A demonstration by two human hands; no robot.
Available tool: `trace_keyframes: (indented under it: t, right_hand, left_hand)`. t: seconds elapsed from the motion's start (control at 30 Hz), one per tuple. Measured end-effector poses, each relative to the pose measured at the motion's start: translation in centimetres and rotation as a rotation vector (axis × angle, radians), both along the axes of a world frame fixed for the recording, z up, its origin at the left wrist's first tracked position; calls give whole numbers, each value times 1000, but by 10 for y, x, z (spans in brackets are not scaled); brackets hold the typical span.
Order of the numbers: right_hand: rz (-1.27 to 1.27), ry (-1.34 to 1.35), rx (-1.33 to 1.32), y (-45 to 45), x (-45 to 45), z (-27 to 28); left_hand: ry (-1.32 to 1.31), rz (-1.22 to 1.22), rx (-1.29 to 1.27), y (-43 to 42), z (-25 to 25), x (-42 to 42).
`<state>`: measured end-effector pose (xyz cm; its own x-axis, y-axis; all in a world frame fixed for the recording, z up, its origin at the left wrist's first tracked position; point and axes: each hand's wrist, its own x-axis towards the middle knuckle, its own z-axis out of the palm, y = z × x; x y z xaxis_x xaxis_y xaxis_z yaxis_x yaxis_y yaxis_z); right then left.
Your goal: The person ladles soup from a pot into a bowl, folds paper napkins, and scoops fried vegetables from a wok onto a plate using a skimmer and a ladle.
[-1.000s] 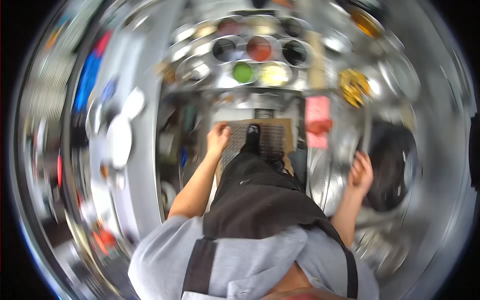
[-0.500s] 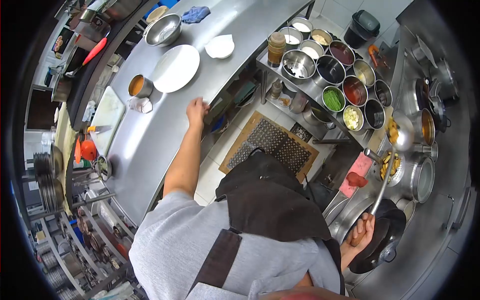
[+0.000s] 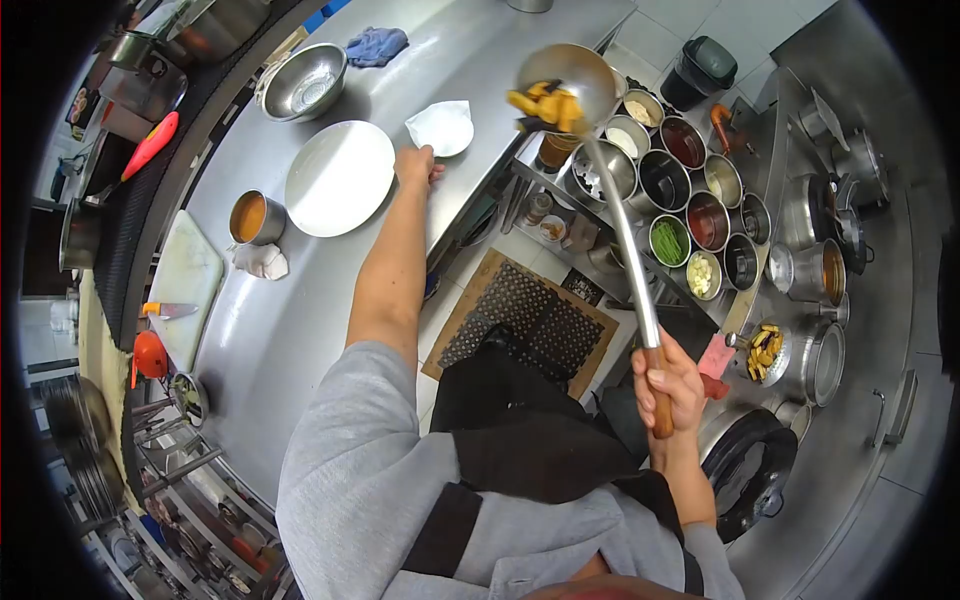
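Note:
My right hand is closed round the wooden handle of a long wok ladle. The ladle stretches out to the upper middle, its bowl slightly blurred by motion. Golden-brown pieces of food, with something dark among them, lie in that bowl above the counter's edge. My left hand is at the near edge of a small white dish with white paper on it. Its fingers are partly curled and partly hidden, so whether they grip the dish is unclear. Left of that hand lies a large white oval plate.
On the steel counter stand a metal bowl, a pot of orange liquid and a cutting board with a knife. Several ingredient pots fill the right shelf. A strainer of fried pieces and a wok are at right.
The ladle of food has swung from the stove side across to the upper middle with my right hand. My left hand has moved forward to the small white dish.

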<state>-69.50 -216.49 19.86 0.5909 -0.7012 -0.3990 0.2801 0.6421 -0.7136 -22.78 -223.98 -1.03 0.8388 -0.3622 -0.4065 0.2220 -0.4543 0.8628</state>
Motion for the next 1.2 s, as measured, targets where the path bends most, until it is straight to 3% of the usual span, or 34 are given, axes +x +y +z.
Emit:
trace_keyframes:
  t: [0.23,0.5,0.77,0.83,1.03,1.17,1.2]
  right_hand:
    - [241,169,-130,-31,86,-37]
    - [429,411,-300,-35,116,-60]
    - [502,613,-553,-36,110,-77]
    - [496,640,-834,-37,107,-85]
    - [491,815,-1166,-35,104,-82]
    - [417,752,-1203,-30,101,-80]
    - [429,731,-1105,-28,101,-76]
  left_hand:
    - [43,-99,25,-2,-9,19]
    - [183,-12,-132,14,10,6]
    - [275,26,-243,21,-9,11]
    - [293,23,-245,22,-5,9]
    - [315,21,-238,23,1,4]
    - [328,8,-237,21,4,2]
    - [328,5,-216,20,5,2]
